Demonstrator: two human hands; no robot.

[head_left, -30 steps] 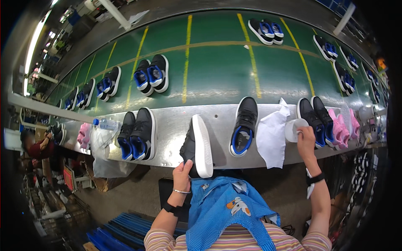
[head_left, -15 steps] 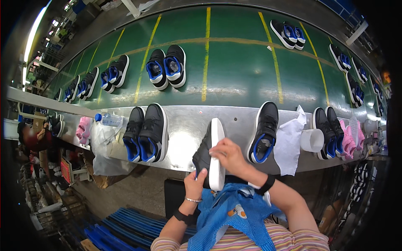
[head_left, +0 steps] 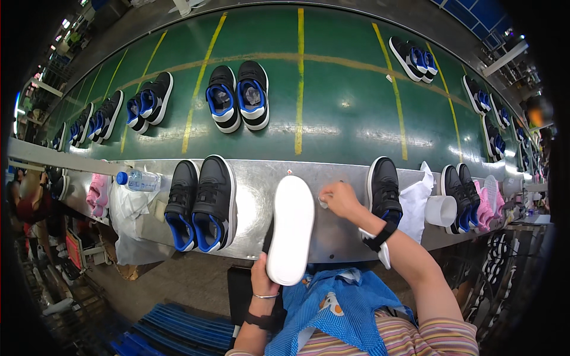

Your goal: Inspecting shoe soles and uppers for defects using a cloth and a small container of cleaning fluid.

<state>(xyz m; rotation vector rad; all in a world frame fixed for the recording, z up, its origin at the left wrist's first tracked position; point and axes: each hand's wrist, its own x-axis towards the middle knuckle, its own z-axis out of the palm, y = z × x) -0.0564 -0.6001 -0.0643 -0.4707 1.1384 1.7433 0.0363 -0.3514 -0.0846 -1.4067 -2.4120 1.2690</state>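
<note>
My left hand grips a shoe near its lower end, with the plain white sole turned toward me and only a dark sliver of the upper showing at its left. To the right of that sole, over the metal ledge, my right hand is closed with fingertips pinched. A small whitish scrap, perhaps cloth, shows at those fingertips. Beyond my right wrist stands a single black shoe with blue lining, partly covered by my forearm. A pair of black shoes stands left of the held one.
Behind the metal ledge runs a green conveyor belt carrying several pairs of shoes. White cloth, a white cup, black shoes and pink shoes occupy the right. A capped bottle and plastic bag lie left.
The held shoe has turned from its side to show the full sole. My right hand has left the sole and moved right. The view has shifted slightly.
</note>
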